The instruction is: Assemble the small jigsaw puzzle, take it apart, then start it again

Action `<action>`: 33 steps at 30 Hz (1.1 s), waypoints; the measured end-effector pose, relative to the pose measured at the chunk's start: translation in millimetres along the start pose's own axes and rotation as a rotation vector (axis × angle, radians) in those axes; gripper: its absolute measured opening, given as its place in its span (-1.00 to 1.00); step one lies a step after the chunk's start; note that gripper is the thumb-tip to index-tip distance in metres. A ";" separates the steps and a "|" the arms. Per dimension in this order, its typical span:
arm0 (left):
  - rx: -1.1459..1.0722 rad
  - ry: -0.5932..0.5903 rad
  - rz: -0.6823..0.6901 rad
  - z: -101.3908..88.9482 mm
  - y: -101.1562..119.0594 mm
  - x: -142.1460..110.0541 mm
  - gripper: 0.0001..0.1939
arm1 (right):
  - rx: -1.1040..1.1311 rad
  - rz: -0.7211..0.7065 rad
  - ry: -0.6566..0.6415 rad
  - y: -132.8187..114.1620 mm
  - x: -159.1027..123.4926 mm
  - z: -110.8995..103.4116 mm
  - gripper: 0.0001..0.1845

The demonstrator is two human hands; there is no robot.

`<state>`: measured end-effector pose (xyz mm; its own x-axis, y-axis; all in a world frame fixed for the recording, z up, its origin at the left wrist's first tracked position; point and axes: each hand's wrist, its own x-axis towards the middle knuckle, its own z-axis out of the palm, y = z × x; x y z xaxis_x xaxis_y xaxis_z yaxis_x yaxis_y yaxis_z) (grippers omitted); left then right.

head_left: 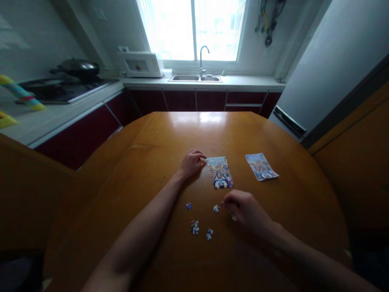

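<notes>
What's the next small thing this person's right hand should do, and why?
Probably bring the small piece near the right hand up to the puzzle's ragged left edge. That side looks unfinished, and the left hand is at its upper left corner, where it might steady things. Whether the piece is already gripped is too small to tell.

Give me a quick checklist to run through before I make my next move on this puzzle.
1. Left hand beside the puzzle: ok, fingers at its upper left corner.
2. Picture sheet uncovered: ok, lying to the right of the puzzle.
3. All pieces joined: not ok, several loose ones, such as the blue one, lie on the near side.
4. Right hand clear of loose pieces: not ok, it is right among them.
5. Piece firmly pinched in the right hand: cannot tell, too small.
</notes>
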<state>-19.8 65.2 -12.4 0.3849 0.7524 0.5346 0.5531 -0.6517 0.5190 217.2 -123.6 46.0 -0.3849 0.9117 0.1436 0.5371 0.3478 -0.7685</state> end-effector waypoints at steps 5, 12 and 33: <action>-0.023 -0.050 0.048 -1.1 -1.4 -1.6 -0.76 | -0.031 0.000 0.180 42.3 101.6 1.1 -0.83; -0.045 -0.078 0.080 1.4 -7.4 -4.4 -0.80 | -0.138 -0.093 0.079 68.6 152.6 23.4 -0.79; -0.099 -0.133 0.121 -5.1 0.3 -2.5 -0.68 | -0.216 -0.258 0.163 90.3 138.3 27.2 -0.67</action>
<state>-24.4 62.7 -10.2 0.5420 0.6700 0.5073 0.4241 -0.7392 0.5232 192.0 28.0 -20.5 -0.4128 0.8051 0.4260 0.5911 0.5926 -0.5471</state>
